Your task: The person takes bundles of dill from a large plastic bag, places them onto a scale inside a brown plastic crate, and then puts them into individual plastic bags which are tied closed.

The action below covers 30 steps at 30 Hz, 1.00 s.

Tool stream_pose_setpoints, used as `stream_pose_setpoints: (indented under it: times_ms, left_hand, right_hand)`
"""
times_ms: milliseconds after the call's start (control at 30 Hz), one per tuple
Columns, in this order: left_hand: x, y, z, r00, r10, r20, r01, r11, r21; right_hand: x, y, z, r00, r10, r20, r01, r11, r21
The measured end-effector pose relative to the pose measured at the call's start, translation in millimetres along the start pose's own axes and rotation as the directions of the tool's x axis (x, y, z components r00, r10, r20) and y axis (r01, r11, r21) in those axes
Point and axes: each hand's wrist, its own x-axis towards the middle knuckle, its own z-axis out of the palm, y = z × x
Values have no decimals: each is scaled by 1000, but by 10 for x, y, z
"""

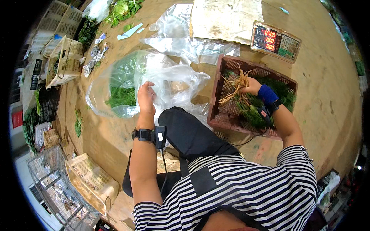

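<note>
Right hand, closed on herb roots; fronds below probably light, soft, easily bruised, so grip there; left hand half-curled, plastic bag alongside, hold unclear

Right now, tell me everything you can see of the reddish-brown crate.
The reddish-brown crate looks like plastic: rectangular, open-topped, with perforated walls and a solid rim. It stands upright on the brown floor, in front of the person and to their right. Feathery greens lie inside. Above it, the right hand grips a bunch near its tan roots; whether those touch the crate is unclear.
</note>
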Motion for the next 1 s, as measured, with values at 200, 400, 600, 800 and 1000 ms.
stream_pose_setpoints:
  times_ms: [200,400,600,800,1000]
  left_hand:
    - [-63,120,91,984,113,137,-160,897,412]
    - [-219,412,292,971,38,234,-112,945,307]
    - [-391,475,554,956,44,289,-71,994,83]
    - [-497,566,664,966,130,225,-126,992,-33]
    - [-614,583,940,938,124,324,-148,988,51]
  right_hand:
    - [30,-3,-44,994,40,105,-38,999,-13]
    - [-164,-45,-387,997,-66,50,50,962,269]
    - [-430,-102,-758,992,-103,77,83,972,220]
    - [-455,-296,-930,985,-115,129,77,959,273]
    - [-252,-654,-761,918,-164,360,61,958,279]
